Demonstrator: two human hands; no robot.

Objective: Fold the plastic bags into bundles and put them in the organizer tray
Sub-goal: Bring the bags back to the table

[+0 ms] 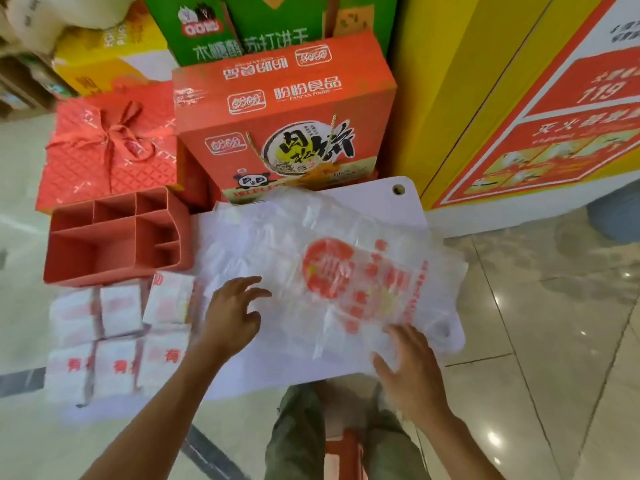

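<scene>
Since the plastic bag (332, 271) lies spread flat across the white table (374, 192), I judge that smoothing is the step in hand and folding has not yet begun. My left hand (235, 313) is slack-fingered at its left edge. My right hand (408, 365) lies flat on its near corner, grasping nothing. Next I'd fold it lengthwise. Finished bundles (114, 334) wait just in front of the organizer tray (114, 268).

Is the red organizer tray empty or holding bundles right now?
Empty: the tray shows only bare red floors in its visible compartments; the folded bundles lie outside, in front of it.
</scene>
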